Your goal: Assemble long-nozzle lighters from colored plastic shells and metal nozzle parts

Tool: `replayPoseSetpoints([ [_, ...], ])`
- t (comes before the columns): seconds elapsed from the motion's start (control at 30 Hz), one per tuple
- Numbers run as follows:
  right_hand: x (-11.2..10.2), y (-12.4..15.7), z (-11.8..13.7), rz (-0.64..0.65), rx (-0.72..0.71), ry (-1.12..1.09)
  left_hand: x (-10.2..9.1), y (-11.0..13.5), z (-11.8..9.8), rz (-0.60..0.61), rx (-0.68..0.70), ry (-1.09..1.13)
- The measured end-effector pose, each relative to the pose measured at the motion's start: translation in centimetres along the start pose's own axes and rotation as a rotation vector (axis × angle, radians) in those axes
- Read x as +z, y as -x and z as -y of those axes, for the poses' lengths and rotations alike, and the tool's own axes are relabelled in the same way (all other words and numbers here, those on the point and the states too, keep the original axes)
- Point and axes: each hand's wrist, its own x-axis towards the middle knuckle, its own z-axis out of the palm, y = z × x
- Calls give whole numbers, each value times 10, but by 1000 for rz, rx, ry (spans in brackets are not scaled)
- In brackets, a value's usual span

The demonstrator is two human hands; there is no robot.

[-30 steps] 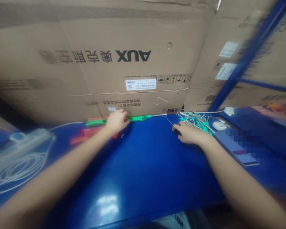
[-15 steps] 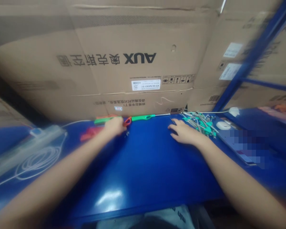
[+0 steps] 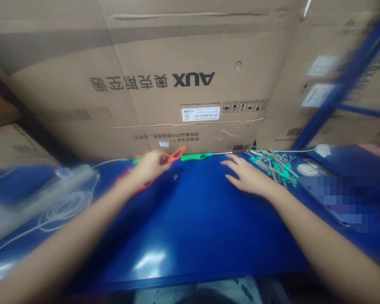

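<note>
My left hand is closed around an orange plastic lighter casing, which points up and right with its looped end showing; the rest is inside my fingers. Under my left wrist lie more red-orange casings, partly hidden. A green long-nosed lighter with a thin metal tube lies along the cardboard at the back. My right hand hovers or rests palm down with fingers spread, its fingertips close to that tube. Right of it is a pile of metal lighter tubes with green parts.
A large cardboard box wall closes off the back of the blue table. At left lie a power strip and a coiled white cable. A white round object and a blurred-out flat device are at right.
My left hand has lifted the orange casing slightly, and more of it shows past my fingers. My right hand stays by the pile, fingers spread. The view has shifted a little.
</note>
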Motion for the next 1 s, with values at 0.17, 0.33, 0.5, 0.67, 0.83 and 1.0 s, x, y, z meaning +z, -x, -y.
replayPoseSetpoints([
  [0.17,0,2,35,-69,-280,-277,33,51,-24,133,276,227],
  [0.33,15,3,57,149,-379,-324,65,80,-24,121,356,369],
  [0.5,20,0,50,172,-365,-305,71,83,-14,60,356,397],
  [0.67,18,-1,45,136,-355,-255,72,83,-10,47,338,429],
  [0.83,19,-1,47,-61,-313,-183,75,83,-9,29,299,424],
  [1.0,9,1,50,-192,-158,-266,75,82,-9,17,238,435],
])
